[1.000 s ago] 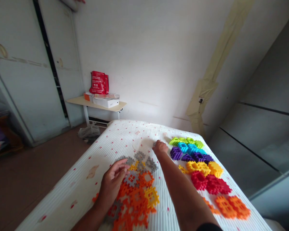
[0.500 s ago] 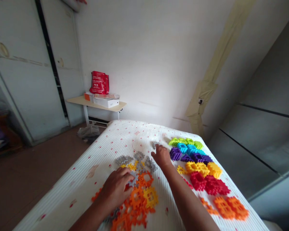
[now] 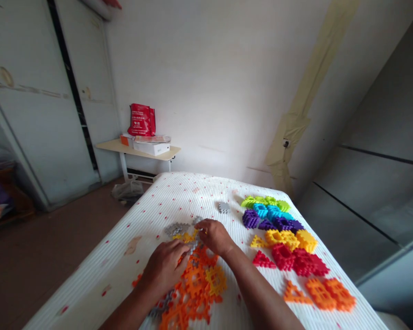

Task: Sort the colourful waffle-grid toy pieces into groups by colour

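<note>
My left hand (image 3: 168, 262) is closed at the near-left of a loose pile, its thumb and fingers on a grey interlocking plastic tile (image 3: 193, 248). My right hand (image 3: 214, 236) reaches in from the right, fingers curled down over the pile's far side; what they pinch is hidden. Around both hands lie orange tiles (image 3: 194, 280), a yellow tile (image 3: 216, 279) and more grey tiles (image 3: 176, 228). Farther back, a small grey stack of tiles (image 3: 223, 207) sits alone on the white sheet.
Sorted rows run down the bed's right side: green (image 3: 265, 201), light blue (image 3: 273, 212), purple (image 3: 251, 219), yellow (image 3: 306, 242), red (image 3: 304, 263) and orange tiles (image 3: 330, 294). Behind the bed (image 3: 192, 188), a small table (image 3: 113, 144) bears a red bag (image 3: 142, 120) and boxes.
My right hand has left the grey stack at the back and come toward me and left, into the pile beside my left hand. My left hand has barely moved.
</note>
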Tool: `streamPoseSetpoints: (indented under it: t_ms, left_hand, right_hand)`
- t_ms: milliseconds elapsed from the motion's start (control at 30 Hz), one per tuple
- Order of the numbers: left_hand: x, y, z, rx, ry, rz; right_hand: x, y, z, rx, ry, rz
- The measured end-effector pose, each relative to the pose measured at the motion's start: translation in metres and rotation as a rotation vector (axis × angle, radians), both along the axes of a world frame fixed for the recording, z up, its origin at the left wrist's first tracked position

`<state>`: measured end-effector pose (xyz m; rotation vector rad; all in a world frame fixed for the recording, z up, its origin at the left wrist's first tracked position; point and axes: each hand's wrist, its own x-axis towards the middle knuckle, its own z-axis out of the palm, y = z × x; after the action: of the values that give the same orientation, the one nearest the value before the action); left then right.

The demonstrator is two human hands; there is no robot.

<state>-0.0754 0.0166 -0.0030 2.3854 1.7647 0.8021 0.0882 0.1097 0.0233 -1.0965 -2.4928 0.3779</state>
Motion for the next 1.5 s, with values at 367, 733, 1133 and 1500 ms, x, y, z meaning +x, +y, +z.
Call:
streamPoseSetpoints:
  t_ms: [367, 733, 1133, 1500]
  left_hand:
    - [0.003, -0.004, 0.003, -0.004, 0.03, -0.03]
    - [0.004, -0.004, 0.003, -0.062, 0.043, -0.018]
    - [-0.001, -0.004, 0.011, -0.079, 0.027, 0.018]
    - [-0.001, -0.002, 0.003, -0.132, 0.05, -0.034]
  right_hand:
    - [-0.051, 0.041, -0.014, 0.046, -0.271, 0.228]
    - [-0.041, 0.037, -0.024, 0.106, -0.269, 0.158]
    - [-0.045, 0.026, -0.011, -0.033, -0.206, -0.024]
    - [-0.019, 0.03, 0.0, 0.024, -0.113, -0.151]
